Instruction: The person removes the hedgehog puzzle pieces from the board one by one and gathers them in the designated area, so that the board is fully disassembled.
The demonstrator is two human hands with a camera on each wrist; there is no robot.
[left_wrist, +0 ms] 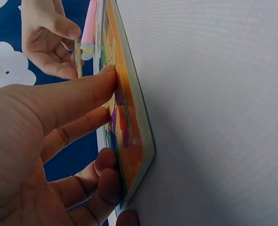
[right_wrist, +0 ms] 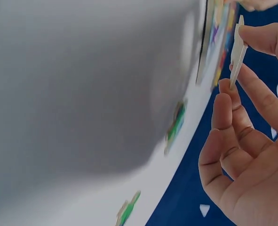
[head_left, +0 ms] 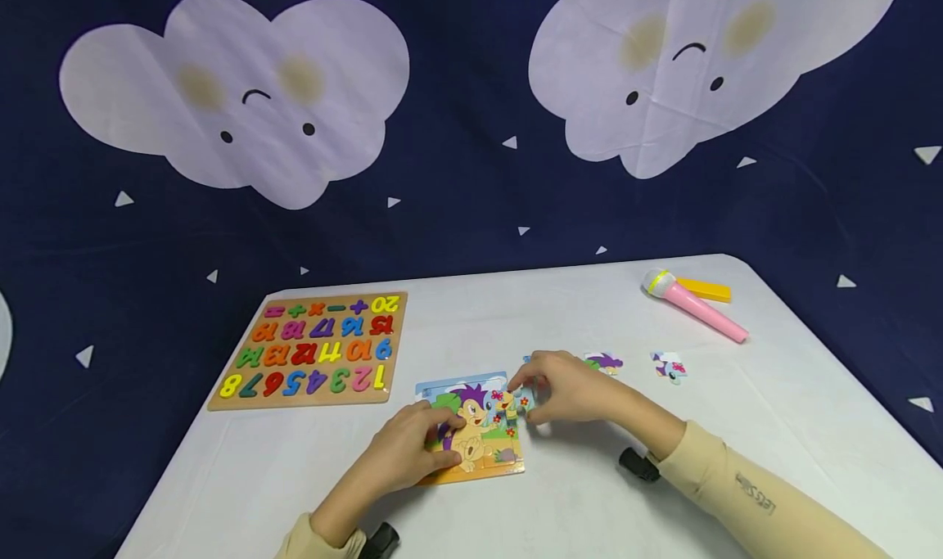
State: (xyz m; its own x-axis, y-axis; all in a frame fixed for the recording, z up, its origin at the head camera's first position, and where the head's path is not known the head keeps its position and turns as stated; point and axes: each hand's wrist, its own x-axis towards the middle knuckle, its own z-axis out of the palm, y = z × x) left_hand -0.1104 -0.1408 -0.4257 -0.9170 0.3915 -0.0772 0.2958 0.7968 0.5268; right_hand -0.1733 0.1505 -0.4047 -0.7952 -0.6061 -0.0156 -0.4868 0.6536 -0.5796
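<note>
A picture puzzle board [head_left: 482, 474] with a purple-haired cartoon figure lies flat on the white table. My left hand [head_left: 405, 454] rests on its left part, thumb and forefinger spread over the picture; in the left wrist view the fingertips touch the board [left_wrist: 129, 120] near its edge. Over the board's right side, my right hand [head_left: 578, 389] pinches a puzzle piece [head_left: 525, 400] by its edges. The right wrist view shows that piece [right_wrist: 237, 54] edge-on between thumb and fingers, tilted and off the table. Its printed face is mostly hidden there.
Loose puzzle pieces lie right of the board, one purple and green [head_left: 606, 363], another blue [head_left: 669, 367]. A wooden number board [head_left: 398, 338] sits at the left. A pink toy microphone [head_left: 700, 309] and a yellow block [head_left: 709, 290] lie at the back right.
</note>
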